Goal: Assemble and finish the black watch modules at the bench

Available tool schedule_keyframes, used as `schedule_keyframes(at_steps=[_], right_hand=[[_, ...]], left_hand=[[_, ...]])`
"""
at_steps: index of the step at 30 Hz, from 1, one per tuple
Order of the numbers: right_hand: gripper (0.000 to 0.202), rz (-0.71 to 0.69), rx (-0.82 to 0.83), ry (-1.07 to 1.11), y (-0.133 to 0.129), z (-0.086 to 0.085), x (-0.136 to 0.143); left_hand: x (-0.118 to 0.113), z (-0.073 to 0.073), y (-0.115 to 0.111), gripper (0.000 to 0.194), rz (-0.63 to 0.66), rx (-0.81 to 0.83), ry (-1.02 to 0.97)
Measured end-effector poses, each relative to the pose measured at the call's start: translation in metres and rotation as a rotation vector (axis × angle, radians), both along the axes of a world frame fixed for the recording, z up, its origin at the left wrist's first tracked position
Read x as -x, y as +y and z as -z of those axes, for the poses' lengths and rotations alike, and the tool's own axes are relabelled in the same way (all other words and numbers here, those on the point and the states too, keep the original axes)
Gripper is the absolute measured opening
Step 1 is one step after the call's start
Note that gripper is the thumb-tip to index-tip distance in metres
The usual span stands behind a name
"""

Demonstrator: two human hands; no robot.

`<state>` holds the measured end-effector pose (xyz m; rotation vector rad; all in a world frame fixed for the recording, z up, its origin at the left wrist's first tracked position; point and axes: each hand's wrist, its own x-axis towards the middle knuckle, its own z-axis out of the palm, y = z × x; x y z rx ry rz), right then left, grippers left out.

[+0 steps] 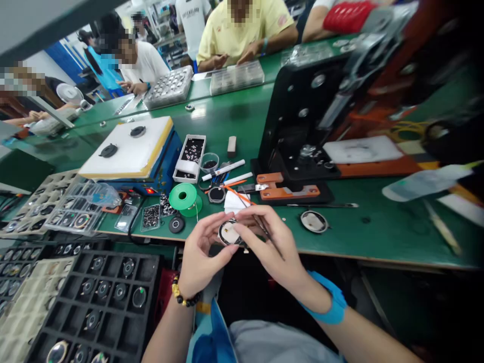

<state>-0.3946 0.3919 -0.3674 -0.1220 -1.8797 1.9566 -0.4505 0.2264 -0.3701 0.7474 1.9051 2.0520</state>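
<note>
Both hands hold a round watch case (pixel 228 233) at the bench's front edge, its pale inner face turned up. The fingers and thumb of my left hand (pixel 202 247) curl round its left side. My right hand (pixel 274 247) grips the right side with the thumb on the rim, and thin dark tweezers (pixel 279 248) lie across that palm. A small tab sticks out below the case. Just beyond my fingers is a folded white tissue (pixel 235 201). To the right, another open watch case (pixel 314 222) lies on the green bench (pixel 351 227).
A green spool (pixel 185 198), tools and a parts box (pixel 190 157) stand ahead. A black lever press (pixel 302 116) rises at right, near a bottle (pixel 427 182). A blue box with a white pad (pixel 128 143) is left. A black compartment tray (pixel 109 322) holds watch parts. Co-workers sit opposite.
</note>
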Motion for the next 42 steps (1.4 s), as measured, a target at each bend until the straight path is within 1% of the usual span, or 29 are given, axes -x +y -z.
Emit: schedule_keyframes(at_steps=[3,5,6,8,10,13,15,17,19,21,22,26,27,29,32,35,38,40,42], right_hand=[[0.019,-0.025,0.138,-0.027,-0.002,-0.002,0.001],[0.023,-0.047,0.277,-0.054,-0.003,-0.001,0.000],[0.026,-0.071,0.360,-0.072,-0.004,-0.001,-0.002],[0.032,-0.130,0.499,-0.105,-0.005,0.002,-0.006],[0.036,-0.167,0.554,-0.127,-0.007,0.005,-0.011],[0.032,-0.162,0.503,-0.129,-0.005,0.013,-0.018],[0.027,-0.156,0.430,-0.121,-0.002,0.019,-0.022],[0.025,-0.143,0.336,-0.108,0.002,0.023,-0.024],[0.026,-0.125,0.264,-0.092,0.005,0.023,-0.026],[0.026,-0.101,0.191,-0.088,0.006,0.020,-0.029],[0.025,-0.082,0.142,-0.088,0.007,0.018,-0.030],[0.021,0.047,-0.078,-0.053,0.014,0.010,-0.038],[0.022,0.078,-0.100,-0.032,0.017,0.010,-0.041],[0.022,0.114,-0.095,0.005,0.025,0.013,-0.045],[0.032,0.090,-0.055,0.018,0.036,0.021,-0.053],[0.028,0.034,-0.076,0.000,0.041,0.025,-0.062],[0.025,0.039,-0.224,0.086,0.039,0.022,-0.073],[0.027,0.054,-0.332,0.176,0.036,0.020,-0.080],[0.032,0.041,-0.363,0.238,0.032,0.020,-0.086]], left_hand=[[-0.008,0.005,0.010,0.059,-0.003,-0.079,0.007],[-0.015,0.006,0.016,0.061,-0.037,-0.113,0.043],[-0.019,0.006,0.019,0.060,-0.068,-0.097,0.078],[-0.028,0.002,0.026,0.056,-0.155,-0.008,0.181],[-0.038,-0.005,0.033,0.052,-0.255,0.108,0.316],[-0.051,-0.018,0.042,0.052,-0.374,0.235,0.513],[-0.056,-0.024,0.047,0.053,-0.418,0.279,0.591],[-0.059,-0.028,0.049,0.052,-0.445,0.291,0.620],[-0.061,-0.030,0.049,0.049,-0.447,0.289,0.594],[-0.061,-0.029,0.047,0.045,-0.400,0.246,0.461],[-0.061,-0.028,0.044,0.044,-0.349,0.197,0.340],[-0.059,-0.018,0.025,0.039,-0.085,-0.119,-0.279],[-0.058,-0.014,0.018,0.037,-0.054,-0.186,-0.398],[-0.058,-0.006,0.005,0.034,-0.041,-0.284,-0.559],[-0.059,0.007,-0.009,0.033,-0.036,-0.363,-0.677],[-0.064,0.017,-0.015,0.032,0.022,-0.406,-0.745],[-0.070,0.023,-0.013,0.033,0.113,-0.487,-0.857],[-0.075,0.024,-0.009,0.035,0.183,-0.537,-0.931],[-0.080,0.025,-0.005,0.037,0.252,-0.564,-0.982]])
